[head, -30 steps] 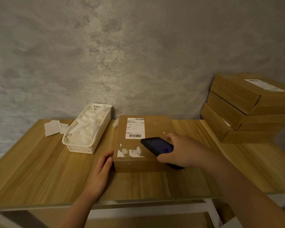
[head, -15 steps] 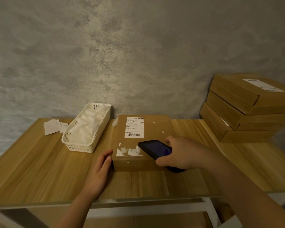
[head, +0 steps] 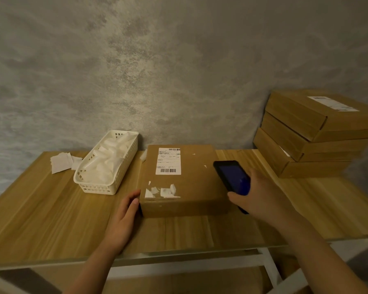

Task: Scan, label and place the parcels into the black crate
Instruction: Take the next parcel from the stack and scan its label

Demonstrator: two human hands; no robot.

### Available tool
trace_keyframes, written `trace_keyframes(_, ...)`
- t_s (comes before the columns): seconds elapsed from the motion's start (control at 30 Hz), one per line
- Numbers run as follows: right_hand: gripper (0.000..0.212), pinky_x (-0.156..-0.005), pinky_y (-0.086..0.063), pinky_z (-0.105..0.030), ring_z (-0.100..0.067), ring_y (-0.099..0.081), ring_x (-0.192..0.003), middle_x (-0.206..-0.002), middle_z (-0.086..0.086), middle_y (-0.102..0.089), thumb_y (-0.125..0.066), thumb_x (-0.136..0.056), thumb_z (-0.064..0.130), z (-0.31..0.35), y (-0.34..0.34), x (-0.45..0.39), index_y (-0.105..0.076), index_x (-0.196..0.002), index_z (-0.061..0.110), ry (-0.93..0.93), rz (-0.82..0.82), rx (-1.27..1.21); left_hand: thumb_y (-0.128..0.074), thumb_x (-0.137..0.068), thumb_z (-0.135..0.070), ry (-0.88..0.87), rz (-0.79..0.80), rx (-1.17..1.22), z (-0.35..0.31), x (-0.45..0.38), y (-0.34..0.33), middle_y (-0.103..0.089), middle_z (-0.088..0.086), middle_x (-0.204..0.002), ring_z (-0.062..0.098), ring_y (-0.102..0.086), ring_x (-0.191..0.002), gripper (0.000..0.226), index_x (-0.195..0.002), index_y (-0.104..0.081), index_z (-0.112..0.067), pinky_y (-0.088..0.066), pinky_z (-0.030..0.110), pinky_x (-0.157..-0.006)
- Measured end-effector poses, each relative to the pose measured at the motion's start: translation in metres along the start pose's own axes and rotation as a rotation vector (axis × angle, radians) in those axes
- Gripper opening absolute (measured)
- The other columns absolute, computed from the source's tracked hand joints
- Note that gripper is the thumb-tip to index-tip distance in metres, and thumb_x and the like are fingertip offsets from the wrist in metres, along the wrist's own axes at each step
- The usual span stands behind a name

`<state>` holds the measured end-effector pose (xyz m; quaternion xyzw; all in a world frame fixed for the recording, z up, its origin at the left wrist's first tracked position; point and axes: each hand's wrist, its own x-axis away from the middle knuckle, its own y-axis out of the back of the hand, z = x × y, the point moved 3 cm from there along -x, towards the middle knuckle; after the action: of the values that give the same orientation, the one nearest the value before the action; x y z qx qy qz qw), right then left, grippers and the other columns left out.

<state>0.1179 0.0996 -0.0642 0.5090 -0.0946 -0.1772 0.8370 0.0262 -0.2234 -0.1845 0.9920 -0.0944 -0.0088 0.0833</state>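
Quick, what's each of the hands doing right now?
Left hand: open, fingers straight against the near left corner of the parcel.
Right hand: holding the black phone beside the parcel's right edge.

Both forearms are bare up to the near edge of the picture, with no sleeve, glove, watch or ring visible on either. The left hand (head: 123,219) and right hand (head: 261,198) show short, unpainted nails where the fingers are visible.
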Motion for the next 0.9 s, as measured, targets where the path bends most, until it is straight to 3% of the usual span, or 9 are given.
trace_keyframes(0.1,0.065,-0.058,-0.040,-0.020,-0.012,-0.052,-0.080,-0.101,0.003,-0.053,-0.076,-0.072,0.049,-0.034,-0.009,0.004,-0.045,-0.120,0.016,-0.057,-0.114,-0.008,-0.038,-0.104,-0.041,0.012,-0.012,0.001,-0.001,0.000,-0.001,-0.062,-0.017,-0.126,0.004,-0.055,-0.118,0.030,-0.129,-0.055,-0.042,-0.043,0.029,-0.097)
trace_keyframes(0.2,0.067,-0.057,-0.045,-0.026,-0.012,-0.054,-0.071,-0.090,0.001,-0.056,-0.072,-0.067,0.055,-0.067,-0.031,0.007,-0.048,-0.114,0.012,-0.147,-0.115,-0.007,-0.037,-0.104,-0.039,0.015,-0.014,-0.007,-0.002,0.001,-0.002,-0.063,-0.017,-0.124,0.002,-0.056,-0.116,0.030,-0.128,-0.056,-0.042,-0.043,0.027,-0.095)
trace_keyframes(0.3,0.085,-0.071,-0.054,-0.036,-0.021,-0.061,-0.087,-0.107,-0.006,-0.060,-0.066,-0.059,0.064,-0.092,-0.053,0.006,-0.044,-0.124,0.013,-0.207,-0.065,0.007,-0.037,-0.105,-0.037,0.010,-0.030,-0.013,-0.002,0.001,-0.003,-0.064,-0.016,-0.123,0.002,-0.057,-0.115,0.030,-0.127,-0.057,-0.041,-0.043,0.025,-0.093)
trace_keyframes(0.53,0.098,-0.085,-0.050,-0.037,-0.027,-0.055,-0.109,-0.127,-0.011,-0.051,-0.075,-0.066,0.056,-0.102,-0.067,0.010,-0.032,-0.140,0.009,-0.201,-0.085,0.011,-0.038,-0.106,-0.032,-0.003,-0.067,-0.057,-0.004,0.003,-0.006,-0.063,-0.014,-0.123,0.003,-0.056,-0.116,0.033,-0.132,-0.057,-0.032,-0.042,0.024,-0.093)
trace_keyframes(0.67,0.105,-0.094,-0.049,-0.042,-0.028,-0.052,-0.115,-0.134,-0.013,-0.048,-0.071,-0.068,0.064,-0.105,-0.069,0.010,-0.026,-0.144,0.007,-0.170,-0.063,0.034,-0.039,-0.105,-0.033,-0.020,-0.090,-0.101,-0.009,0.006,-0.008,-0.062,-0.015,-0.121,0.004,-0.055,-0.114,0.032,-0.132,-0.056,-0.032,-0.041,0.024,-0.091)
trace_keyframes(0.83,0.079,-0.096,-0.047,-0.039,-0.027,-0.052,-0.118,-0.137,-0.010,-0.049,-0.062,-0.085,0.054,-0.077,-0.048,0.007,-0.031,-0.145,0.012,-0.076,-0.071,-0.062,-0.044,-0.104,-0.033,-0.029,-0.157,-0.158,-0.011,0.013,0.001,-0.061,-0.017,-0.120,0.003,-0.056,-0.111,0.030,-0.131,-0.056,-0.032,-0.043,0.030,-0.096)
trace_keyframes(0.9,0.068,-0.098,-0.046,-0.041,-0.028,-0.051,-0.121,-0.138,-0.010,-0.050,-0.058,-0.090,0.050,-0.054,-0.040,0.003,-0.035,-0.145,0.015,-0.015,-0.097,-0.084,-0.048,-0.103,-0.025,-0.054,-0.185,-0.181,-0.011,0.019,0.012,-0.062,-0.012,-0.120,-0.001,-0.056,-0.107,0.026,-0.126,-0.058,-0.029,-0.043,0.020,-0.091)
